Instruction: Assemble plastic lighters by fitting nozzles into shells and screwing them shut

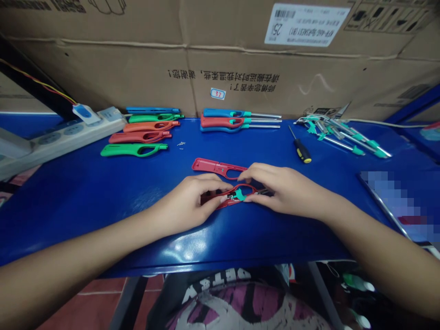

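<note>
My left hand (pixel 195 199) grips the handle end of a red lighter shell (pixel 227 202) with its thumb and fingers. A green trigger piece (pixel 239 195) with thin wires lies inside that shell, between my two hands. My right hand (pixel 285 190) pinches around the shell's front end, where a dark metal rod (pixel 263 191) partly shows under the fingers. Just behind, a second red shell half (pixel 215 167) lies flat on the blue table (pixel 144 247), its right end touched or covered by my right hand's fingers.
Coloured shells (pixel 134 150) and small screws (pixel 181 145) lie at the back left, beside a power strip (pixel 62 137). Lighters with metal rods (pixel 220 122) lie at back centre. A screwdriver (pixel 301 150) and a pile of rod parts (pixel 347 135) are at right. A cardboard box (pixel 137 64) stands behind.
</note>
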Demonstrator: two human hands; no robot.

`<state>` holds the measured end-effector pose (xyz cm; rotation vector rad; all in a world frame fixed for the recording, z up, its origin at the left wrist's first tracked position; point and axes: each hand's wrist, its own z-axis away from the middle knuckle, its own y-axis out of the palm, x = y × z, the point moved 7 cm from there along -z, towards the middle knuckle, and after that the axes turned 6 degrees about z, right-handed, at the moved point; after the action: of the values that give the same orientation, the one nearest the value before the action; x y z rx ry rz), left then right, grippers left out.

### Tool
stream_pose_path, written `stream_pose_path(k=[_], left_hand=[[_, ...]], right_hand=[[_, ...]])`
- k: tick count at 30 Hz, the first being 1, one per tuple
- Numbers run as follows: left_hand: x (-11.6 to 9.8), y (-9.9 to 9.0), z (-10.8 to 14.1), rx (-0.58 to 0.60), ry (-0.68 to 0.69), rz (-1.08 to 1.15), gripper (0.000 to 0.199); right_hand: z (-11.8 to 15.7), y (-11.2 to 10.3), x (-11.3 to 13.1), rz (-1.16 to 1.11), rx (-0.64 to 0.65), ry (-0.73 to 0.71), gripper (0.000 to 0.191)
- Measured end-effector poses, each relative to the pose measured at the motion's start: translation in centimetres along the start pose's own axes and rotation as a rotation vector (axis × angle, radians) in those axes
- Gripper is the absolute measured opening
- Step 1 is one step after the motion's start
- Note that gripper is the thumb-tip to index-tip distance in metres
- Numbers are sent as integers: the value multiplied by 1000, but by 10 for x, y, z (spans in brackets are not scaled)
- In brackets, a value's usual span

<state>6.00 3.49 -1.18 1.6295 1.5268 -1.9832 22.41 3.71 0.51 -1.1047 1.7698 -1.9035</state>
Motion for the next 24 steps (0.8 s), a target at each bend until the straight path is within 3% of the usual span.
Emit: stream_pose_path(k=[7,15,21,24], left_hand=[[-12,-2,1,-48,97,-15,30],[-19,0,4,-67,181,-61,31],[-19,-2,2,-60,202,-127,30],[-17,-1,2,-41,201,-175,32]], right_hand=[[0,2,3,28,-16,-39,27],[-4,6,2,-24,-121,-16,11],[-6,6,1,-33,-116,7,13],[-6,-6,-7,-61,-202,35,21]])
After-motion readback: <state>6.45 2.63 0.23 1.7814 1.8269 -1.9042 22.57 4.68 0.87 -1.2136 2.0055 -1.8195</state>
